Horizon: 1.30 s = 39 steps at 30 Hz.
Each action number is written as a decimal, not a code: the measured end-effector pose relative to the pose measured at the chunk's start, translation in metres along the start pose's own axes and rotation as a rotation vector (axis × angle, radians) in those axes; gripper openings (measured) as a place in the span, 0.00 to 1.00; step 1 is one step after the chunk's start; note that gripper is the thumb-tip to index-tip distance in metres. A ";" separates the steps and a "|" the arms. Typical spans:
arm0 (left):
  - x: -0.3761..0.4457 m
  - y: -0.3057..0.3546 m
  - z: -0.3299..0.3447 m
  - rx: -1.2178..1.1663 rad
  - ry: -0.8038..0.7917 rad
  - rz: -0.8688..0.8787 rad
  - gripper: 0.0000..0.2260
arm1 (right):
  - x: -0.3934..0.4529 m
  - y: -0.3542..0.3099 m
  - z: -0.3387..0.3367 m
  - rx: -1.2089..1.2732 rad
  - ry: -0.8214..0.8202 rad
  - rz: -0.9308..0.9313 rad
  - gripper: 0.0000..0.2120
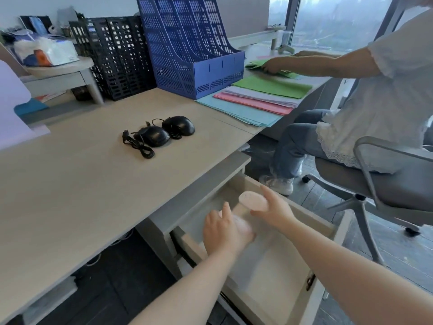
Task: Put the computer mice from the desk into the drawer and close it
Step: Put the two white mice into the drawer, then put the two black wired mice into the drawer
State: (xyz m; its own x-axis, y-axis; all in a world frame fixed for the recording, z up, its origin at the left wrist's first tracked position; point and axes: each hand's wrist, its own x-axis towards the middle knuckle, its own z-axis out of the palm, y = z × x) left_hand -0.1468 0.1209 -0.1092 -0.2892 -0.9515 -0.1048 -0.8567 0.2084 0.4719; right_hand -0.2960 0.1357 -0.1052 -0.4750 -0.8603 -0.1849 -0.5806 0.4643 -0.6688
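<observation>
Wall: pale, plain, behind the clutter at the far left.
Window (339,22): tall panes with dark frames at the upper right, hazy grey daylight and a blurred city view outside.
Floor (398,242): dark tiles or planks, dim under the furniture.
Blue file rack (187,48): upright, perforated, several slots, standing at the back.
Black file racks (112,55): just beside the blue one, to its left.
Coloured paper sheets (257,97): green, pink, lilac and light blue, fanned out flat.
Office chair (379,184): grey, on castors, a seated person in a white top and jeans.
Small shelf (58,76): at far left, carrying a white packet.
</observation>
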 end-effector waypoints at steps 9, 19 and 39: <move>0.045 -0.034 0.031 0.033 -0.101 -0.077 0.47 | 0.038 0.010 0.058 -0.057 -0.144 0.006 0.38; 0.073 -0.040 0.049 0.113 -0.210 -0.102 0.46 | 0.062 0.018 0.074 -0.108 -0.210 -0.011 0.35; 0.058 0.030 -0.098 -0.091 0.199 0.266 0.09 | 0.022 -0.073 -0.020 0.109 0.413 -0.196 0.11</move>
State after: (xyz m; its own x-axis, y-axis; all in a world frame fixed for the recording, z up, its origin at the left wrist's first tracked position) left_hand -0.1477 0.0500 -0.0151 -0.4011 -0.8937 0.2010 -0.7177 0.4430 0.5372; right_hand -0.2776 0.0867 -0.0455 -0.5996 -0.7634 0.2402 -0.6235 0.2574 -0.7383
